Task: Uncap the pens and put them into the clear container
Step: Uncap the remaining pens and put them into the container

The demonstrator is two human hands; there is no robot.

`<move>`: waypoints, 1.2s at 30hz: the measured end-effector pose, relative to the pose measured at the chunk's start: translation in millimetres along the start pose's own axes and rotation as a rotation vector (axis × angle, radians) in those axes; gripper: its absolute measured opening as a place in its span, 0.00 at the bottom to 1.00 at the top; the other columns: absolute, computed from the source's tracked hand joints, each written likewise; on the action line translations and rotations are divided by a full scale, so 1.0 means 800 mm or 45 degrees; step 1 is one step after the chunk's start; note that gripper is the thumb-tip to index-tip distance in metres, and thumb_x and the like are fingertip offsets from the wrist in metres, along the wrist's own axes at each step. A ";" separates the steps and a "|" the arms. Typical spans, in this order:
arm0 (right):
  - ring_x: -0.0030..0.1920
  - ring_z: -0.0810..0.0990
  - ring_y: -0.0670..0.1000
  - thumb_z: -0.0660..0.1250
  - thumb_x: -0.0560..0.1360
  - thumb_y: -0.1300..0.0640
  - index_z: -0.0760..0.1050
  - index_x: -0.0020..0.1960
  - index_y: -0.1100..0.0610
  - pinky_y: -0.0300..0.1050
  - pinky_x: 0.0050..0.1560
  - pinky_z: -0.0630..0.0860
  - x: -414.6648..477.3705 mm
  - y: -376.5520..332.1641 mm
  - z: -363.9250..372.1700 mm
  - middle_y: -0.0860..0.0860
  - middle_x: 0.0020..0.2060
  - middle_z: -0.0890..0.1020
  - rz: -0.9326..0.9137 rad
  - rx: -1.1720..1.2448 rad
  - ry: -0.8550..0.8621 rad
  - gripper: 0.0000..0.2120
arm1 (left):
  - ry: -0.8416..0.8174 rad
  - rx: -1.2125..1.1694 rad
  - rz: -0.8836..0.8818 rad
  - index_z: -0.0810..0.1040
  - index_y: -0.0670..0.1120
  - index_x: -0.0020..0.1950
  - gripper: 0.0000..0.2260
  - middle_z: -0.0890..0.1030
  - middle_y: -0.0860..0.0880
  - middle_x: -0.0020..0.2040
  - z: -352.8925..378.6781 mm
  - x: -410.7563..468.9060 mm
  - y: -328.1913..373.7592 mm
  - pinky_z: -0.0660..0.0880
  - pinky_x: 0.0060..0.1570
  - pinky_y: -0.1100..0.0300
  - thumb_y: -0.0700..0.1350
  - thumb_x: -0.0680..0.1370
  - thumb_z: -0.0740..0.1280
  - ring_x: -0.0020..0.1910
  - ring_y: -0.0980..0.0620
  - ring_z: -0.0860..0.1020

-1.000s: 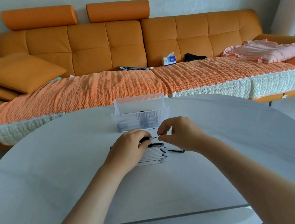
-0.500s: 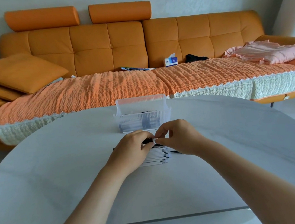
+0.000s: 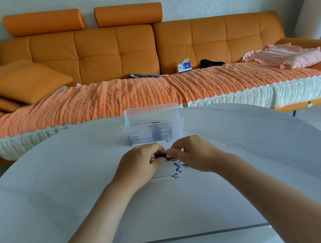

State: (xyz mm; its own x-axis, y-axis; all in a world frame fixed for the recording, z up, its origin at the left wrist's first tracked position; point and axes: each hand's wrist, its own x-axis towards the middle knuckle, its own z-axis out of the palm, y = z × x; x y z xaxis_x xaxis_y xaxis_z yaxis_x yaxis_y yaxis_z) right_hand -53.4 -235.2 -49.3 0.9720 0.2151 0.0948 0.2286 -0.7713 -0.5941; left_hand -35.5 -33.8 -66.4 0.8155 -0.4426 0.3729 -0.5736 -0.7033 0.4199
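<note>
A clear ribbed container (image 3: 153, 129) stands on the pale oval table (image 3: 63, 192) just beyond my hands, with several pens lying inside it. My left hand (image 3: 140, 164) and my right hand (image 3: 194, 153) meet over a row of white pens (image 3: 167, 172) that lie side by side on the table. Between the fingertips of both hands is one pen (image 3: 160, 156), only its black section showing. My left hand grips the pen's body. My right fingers pinch its right end, where the cap is hidden by them.
A loose dark piece (image 3: 185, 165) lies on the table by my right wrist. Behind the table runs an orange sofa (image 3: 147, 49) with a knitted throw, a tissue box (image 3: 184, 66) and pink cloth (image 3: 286, 57).
My hands have come together. A second ago they were apart with the pen tip bare between them; now the right fingers are against the pen's end beside my left hand.
</note>
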 end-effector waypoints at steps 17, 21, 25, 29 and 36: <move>0.34 0.75 0.33 0.73 0.74 0.49 0.79 0.46 0.46 0.33 0.35 0.66 -0.007 0.008 -0.017 0.39 0.43 0.80 -0.044 -0.037 0.023 0.04 | 0.017 0.045 0.034 0.80 0.56 0.48 0.02 0.81 0.61 0.44 0.001 0.005 0.019 0.65 0.37 0.70 0.50 0.76 0.70 0.42 0.59 0.76; 0.29 0.73 0.36 0.64 0.80 0.47 0.83 0.45 0.50 0.34 0.32 0.64 -0.007 0.009 -0.016 0.42 0.31 0.78 0.024 0.000 -0.023 0.12 | 0.028 0.048 0.041 0.79 0.57 0.48 0.03 0.80 0.62 0.43 0.001 0.004 0.020 0.66 0.36 0.69 0.50 0.75 0.71 0.41 0.59 0.75; 0.33 0.76 0.36 0.68 0.75 0.41 0.81 0.48 0.45 0.34 0.36 0.68 -0.008 0.013 -0.017 0.41 0.44 0.82 -0.005 0.004 -0.028 0.08 | 0.022 0.049 0.065 0.79 0.56 0.48 0.03 0.79 0.62 0.43 0.004 0.006 0.025 0.63 0.36 0.72 0.50 0.76 0.70 0.40 0.59 0.74; 0.35 0.76 0.34 0.72 0.75 0.50 0.80 0.46 0.47 0.34 0.37 0.68 -0.009 0.015 -0.024 0.40 0.42 0.81 -0.031 -0.003 0.030 0.02 | 0.036 0.014 0.076 0.80 0.55 0.48 0.03 0.80 0.61 0.44 0.007 0.010 0.026 0.65 0.37 0.73 0.49 0.75 0.71 0.41 0.61 0.74; 0.33 0.77 0.38 0.69 0.76 0.44 0.81 0.46 0.45 0.35 0.36 0.70 -0.013 0.022 -0.028 0.40 0.43 0.83 0.014 0.007 -0.009 0.05 | 0.013 -0.057 0.101 0.79 0.55 0.46 0.04 0.80 0.61 0.43 0.015 0.015 0.026 0.75 0.42 0.61 0.46 0.75 0.72 0.43 0.59 0.77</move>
State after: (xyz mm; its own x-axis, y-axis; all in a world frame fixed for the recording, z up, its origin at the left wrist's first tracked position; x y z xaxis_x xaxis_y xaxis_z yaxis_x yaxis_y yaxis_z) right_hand -58.5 -264.6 -42.6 0.9739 0.2113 0.0825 0.2179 -0.7702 -0.5994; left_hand -37.0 -60.1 -62.9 0.7668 -0.4902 0.4145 -0.6394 -0.6408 0.4249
